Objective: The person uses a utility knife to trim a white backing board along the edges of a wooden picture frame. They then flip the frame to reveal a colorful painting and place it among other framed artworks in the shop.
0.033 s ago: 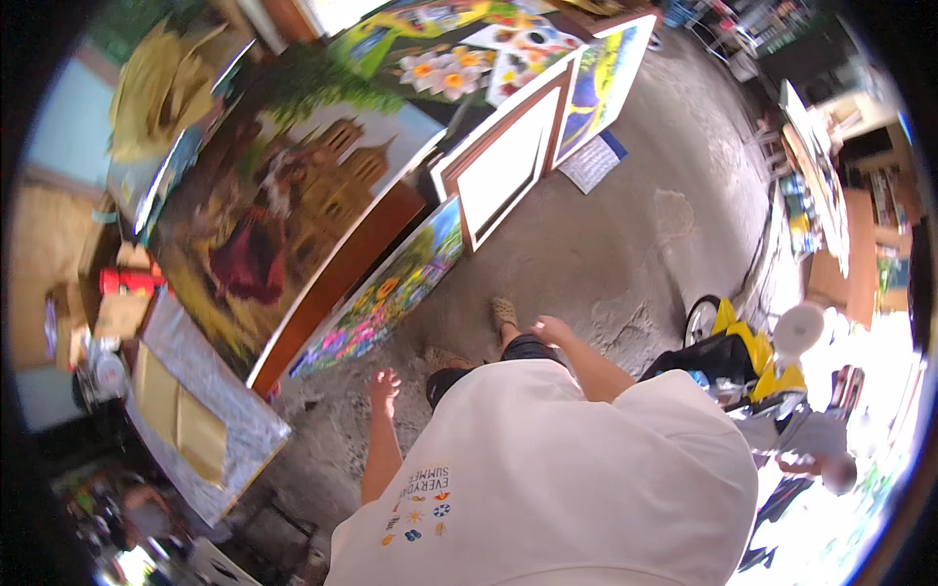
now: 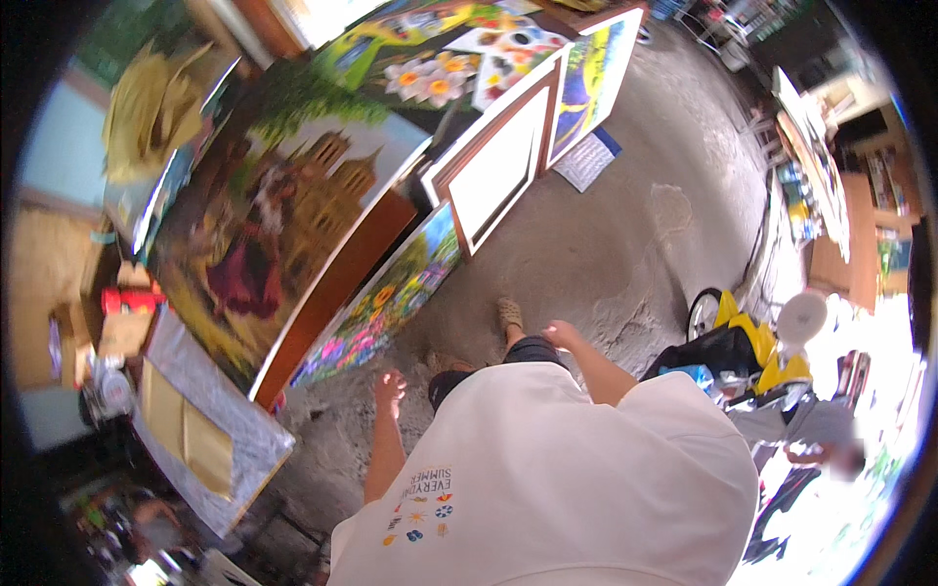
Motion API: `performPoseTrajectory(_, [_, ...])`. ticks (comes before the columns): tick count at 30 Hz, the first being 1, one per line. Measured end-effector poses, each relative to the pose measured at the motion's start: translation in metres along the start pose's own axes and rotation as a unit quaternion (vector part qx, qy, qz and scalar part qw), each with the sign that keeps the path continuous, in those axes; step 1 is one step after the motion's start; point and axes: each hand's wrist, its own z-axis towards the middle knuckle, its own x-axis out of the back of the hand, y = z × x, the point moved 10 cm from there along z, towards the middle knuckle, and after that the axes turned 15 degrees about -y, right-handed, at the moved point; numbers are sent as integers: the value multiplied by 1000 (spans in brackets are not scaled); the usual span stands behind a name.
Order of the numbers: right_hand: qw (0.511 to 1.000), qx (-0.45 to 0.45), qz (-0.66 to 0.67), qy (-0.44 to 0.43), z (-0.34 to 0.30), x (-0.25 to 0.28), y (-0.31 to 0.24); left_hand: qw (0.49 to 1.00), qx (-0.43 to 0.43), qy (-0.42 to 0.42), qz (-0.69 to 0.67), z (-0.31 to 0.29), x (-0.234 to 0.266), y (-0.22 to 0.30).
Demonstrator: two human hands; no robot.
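Note:
My left hand [image 2: 389, 393] hangs at my side, fingers loosely bent and apart, with nothing in it. Nearest to it is the lower edge of a colourful flower-garden painting [image 2: 381, 308], which leans against other canvases and does not touch the hand. Held low in front of my body, my right hand [image 2: 559, 335] has loosely bent fingers and no visible object in it. Below it a foot in a tan clog [image 2: 509, 314] stands on the grey concrete floor [image 2: 586, 264].
A large painting of a church and dancers [image 2: 303, 205], a brown-framed panel [image 2: 498, 161] and a bright canvas [image 2: 591, 83] line the left. A printed sheet [image 2: 586, 161] lies on the floor. A yellow-and-black wheeled vehicle [image 2: 738, 342] and a person [image 2: 816, 425] are at right.
The view has shifted slightly, with the paintings a little further left in the picture. Both hands stay low and have barely moved.

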Motion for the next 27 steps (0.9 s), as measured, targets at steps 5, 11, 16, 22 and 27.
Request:
performPoseTrajectory(5, [864,-265,413,114,-85,-115,161,982,49,-130,125,37,-101,48])
performPoseTrajectory(11, [802,-255,526,123,-112,-195,228,972,76,-81,206,69,-205,88])
performPoseTrajectory(16, [745,-221,620,112,-123,-192,297,868,228,-431,-91,101,-334,71])
performPoseTrajectory(22, [674,-235,643,279,-181,-85,455,749,-98,-312,576,174,-505,139])
performPoseTrajectory(27, [616,-222,642,398,-243,-12,592,827,66,-264,491,248,-624,180])
